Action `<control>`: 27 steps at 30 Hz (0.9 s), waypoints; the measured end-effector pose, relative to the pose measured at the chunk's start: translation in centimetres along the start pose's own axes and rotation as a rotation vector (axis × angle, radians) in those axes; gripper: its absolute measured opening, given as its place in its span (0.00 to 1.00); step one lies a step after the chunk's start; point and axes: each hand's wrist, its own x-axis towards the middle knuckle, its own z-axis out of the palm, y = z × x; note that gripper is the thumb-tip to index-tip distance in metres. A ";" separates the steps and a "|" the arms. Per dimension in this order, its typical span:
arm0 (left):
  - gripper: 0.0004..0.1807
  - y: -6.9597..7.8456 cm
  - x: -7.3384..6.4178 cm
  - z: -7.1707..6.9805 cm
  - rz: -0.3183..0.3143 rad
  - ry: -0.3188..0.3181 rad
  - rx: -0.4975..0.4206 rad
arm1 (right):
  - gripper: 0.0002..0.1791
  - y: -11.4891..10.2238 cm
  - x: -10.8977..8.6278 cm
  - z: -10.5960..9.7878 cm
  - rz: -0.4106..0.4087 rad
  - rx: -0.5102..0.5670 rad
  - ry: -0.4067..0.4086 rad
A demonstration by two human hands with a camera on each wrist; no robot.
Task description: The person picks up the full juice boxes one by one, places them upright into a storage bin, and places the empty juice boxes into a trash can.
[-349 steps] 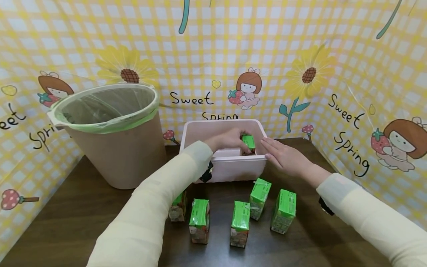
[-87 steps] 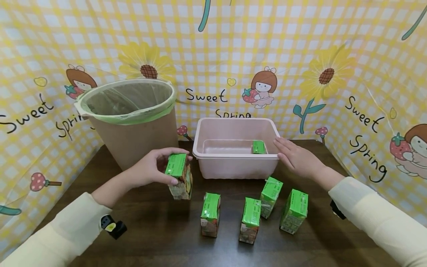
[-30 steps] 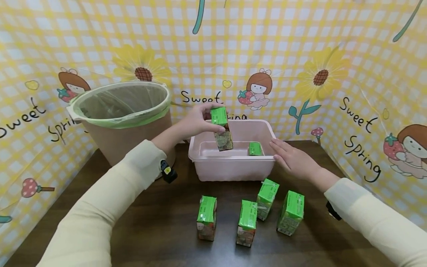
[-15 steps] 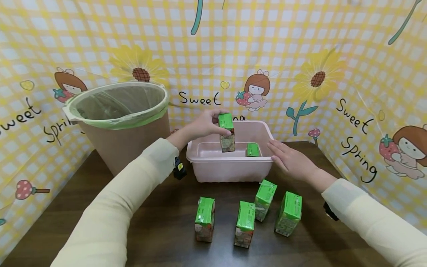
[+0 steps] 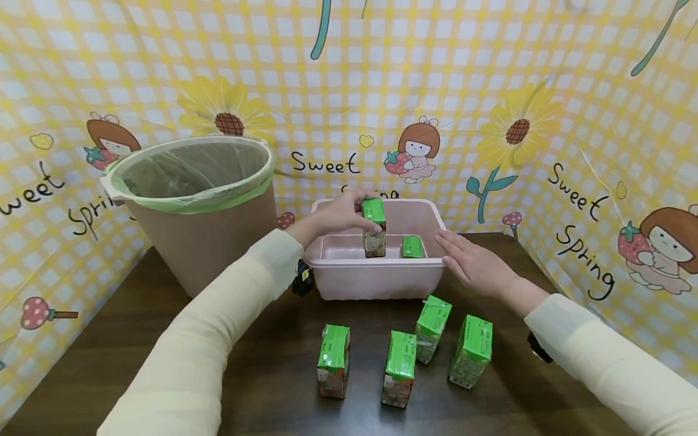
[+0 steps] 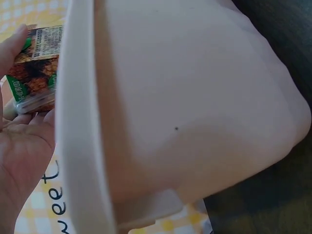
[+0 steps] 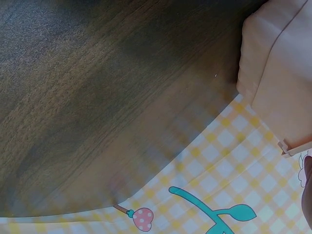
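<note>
My left hand [image 5: 342, 213] grips a small drink carton [image 5: 374, 241] with a bright green top, thumb on its near side, upright inside the pale pink plastic bin [image 5: 376, 282]. In the left wrist view the held carton [image 6: 36, 78] shows brown food pictures, partly hidden by the bin's rim [image 6: 78, 107]. A second drink carton [image 5: 412, 246] stands at the right end inside the bin. Straight fingers of my right hand [image 5: 477, 263] rest against the bin's right rim. Its wrist view shows a bin corner [image 7: 282, 63].
Several more green-topped cartons stand on the dark wooden table in front of the bin, such as the left one [image 5: 333, 363] and the right one [image 5: 471, 351]. A tall brown waste bin [image 5: 218, 242] with a green-edged liner stands left. Behind hangs a yellow checked cloth [image 5: 327, 79].
The left hand took the leftmost carton from the table, carried it right over the pink bin and has lowered it inside. The right hand stays at the rim.
</note>
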 end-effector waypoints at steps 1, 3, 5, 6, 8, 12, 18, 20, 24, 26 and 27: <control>0.39 -0.1 0.1 0.1 -0.009 -0.002 0.005 | 0.27 0.0 0.0 0.0 -0.002 0.000 0.001; 0.39 -0.3 0.2 0.2 -0.033 -0.001 0.015 | 0.27 -0.1 0.0 -0.1 -0.005 0.001 0.001; 0.41 -0.5 0.3 0.3 -0.062 0.000 0.027 | 0.27 -0.2 0.0 -0.2 -0.008 0.003 0.000; 0.41 -0.6 0.4 0.4 -0.068 -0.002 0.041 | 0.27 -0.2 0.0 -0.2 -0.008 0.002 0.000; 0.40 -0.9 0.5 0.6 -0.079 -0.008 0.059 | 0.27 -0.3 0.0 -0.2 -0.006 0.001 -0.003; 0.37 -1.4 0.6 1.0 -0.061 -0.033 0.089 | 0.27 -0.2 -0.1 -0.1 -0.007 0.004 0.000; 0.32 -1.8 1.0 1.8 -0.021 -0.070 0.086 | 0.27 0.0 -0.2 0.1 -0.002 0.003 0.002; 0.32 -1.9 1.0 2.1 -0.016 -0.082 0.084 | 0.27 0.0 -0.2 0.1 -0.001 0.003 0.001; 0.30 -2.1 1.1 2.4 -0.020 -0.092 0.081 | 0.27 0.0 -0.2 0.1 -0.004 0.005 0.002; 0.28 -2.2 1.1 2.4 -0.029 -0.093 0.068 | 0.27 0.0 -0.1 0.0 -0.005 0.004 0.001; 0.27 -2.3 1.2 2.5 -0.034 -0.093 0.063 | 0.27 0.0 -0.1 0.0 -0.006 0.005 0.001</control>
